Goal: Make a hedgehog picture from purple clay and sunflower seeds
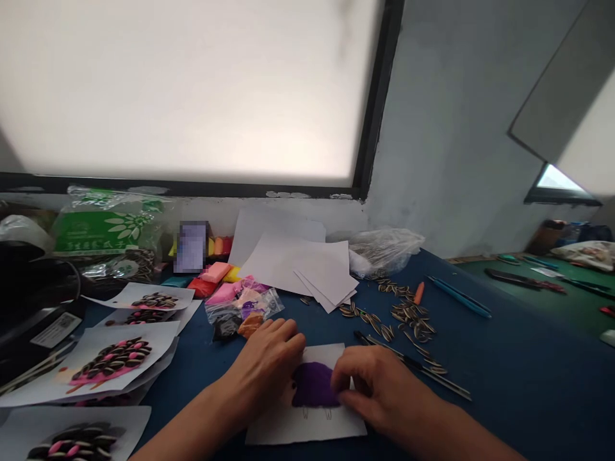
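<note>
A sheet of white paper [288, 433] lies before me on the blue table, bearing a flattened patch of purple modelling clay [314, 385]. Small legs are drawn in pencil below the patch, and a dark dot sits at its left end. My left hand [271, 362] rests on the paper's left part, fingers bent and close together, holding the sheet down; its fingertips are partly hidden. At the right edge of the clay, my right hand [375, 384] is closed, thumb and forefinger pressing on the purple rim. Beside it lie black tweezers [418, 366].
Finished seed pictures [113, 362] are stacked at left. Bagged clay [240, 314], blank paper [298, 259] and a plastic bag [387, 250] stand behind. Loose sunflower seeds [413, 320], an orange stick [419, 293] and blue tweezers [459, 296] lie at right.
</note>
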Tool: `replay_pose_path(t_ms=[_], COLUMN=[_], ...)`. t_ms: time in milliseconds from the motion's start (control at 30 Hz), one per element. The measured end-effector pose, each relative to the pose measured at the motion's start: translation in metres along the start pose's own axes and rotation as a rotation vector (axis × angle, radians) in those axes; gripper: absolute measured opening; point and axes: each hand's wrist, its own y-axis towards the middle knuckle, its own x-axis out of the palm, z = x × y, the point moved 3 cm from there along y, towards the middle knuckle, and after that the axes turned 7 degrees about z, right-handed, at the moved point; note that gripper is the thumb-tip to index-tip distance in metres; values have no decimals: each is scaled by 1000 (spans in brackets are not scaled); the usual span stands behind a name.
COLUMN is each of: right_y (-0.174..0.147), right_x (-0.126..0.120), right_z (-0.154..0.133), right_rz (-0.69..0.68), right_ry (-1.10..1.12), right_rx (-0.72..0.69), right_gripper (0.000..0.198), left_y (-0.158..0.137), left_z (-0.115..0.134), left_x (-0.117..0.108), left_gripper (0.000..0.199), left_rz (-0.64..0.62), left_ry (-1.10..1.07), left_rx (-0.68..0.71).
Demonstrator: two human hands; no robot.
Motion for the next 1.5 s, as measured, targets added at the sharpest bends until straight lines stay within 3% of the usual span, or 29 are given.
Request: replay_pose_path(t_ms=[333,633,1067,1367,1500], right_y=[0,-4,-18,-23,-27], right_x=[0,5,20,27,27], right_z=[6,12,18,19,18], right_rz=[42,94,307,322,255], right_ry=[-124,-172,-208,-318,-401], right_rx=[1,26,-240,-325,-317], right_gripper=[12,11,15,14,17], left_y=[-2,-9,-11,-11,-11], left_z=[-15,-13,-11,-12,-11], left_x=[1,9,8,11,10], left_gripper=[19,24,26,27,27], left_rz=[1,189,198,227,214], left_ry=[-115,-158,-190,-193,-176], left_rx=[-173,-39,-27,-26,-29])
